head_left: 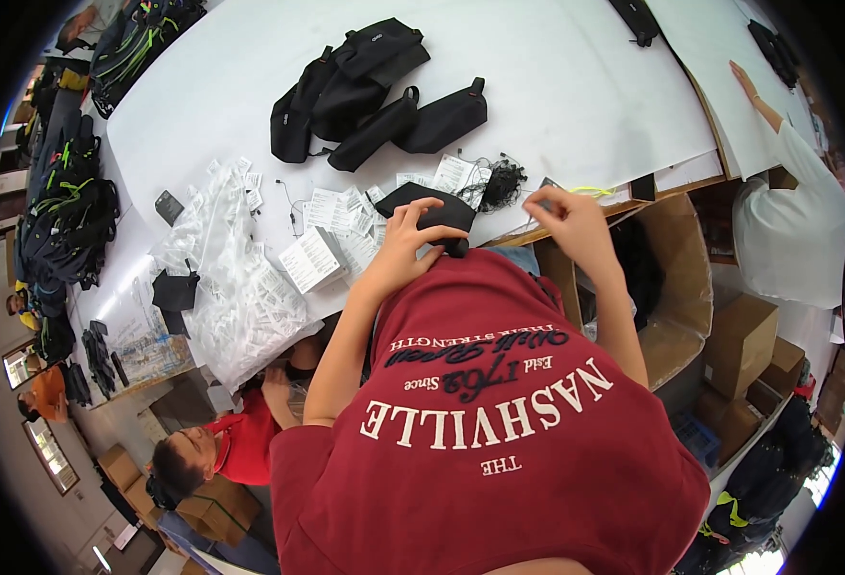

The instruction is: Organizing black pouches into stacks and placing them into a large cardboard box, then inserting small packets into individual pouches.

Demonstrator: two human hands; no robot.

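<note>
My left hand grips the near edge of a small black pouch at the table's front edge, its fingers bent over the fabric. To the right, my right hand is raised with thumb and fingertips pinched at a small dark tag; the fingers hide part of it. A tangle of black cords lies between the two hands. White printed slips spread left of the pouch, with a stack of white cards nearer me. Farther back, several finished-looking black pouches lie in a heap.
A clear plastic bag of white slips sits at the left. Dark backpacks are piled beyond it. An open cardboard box stands below the table's right edge. A co-worker in red sits left; another in white stands right.
</note>
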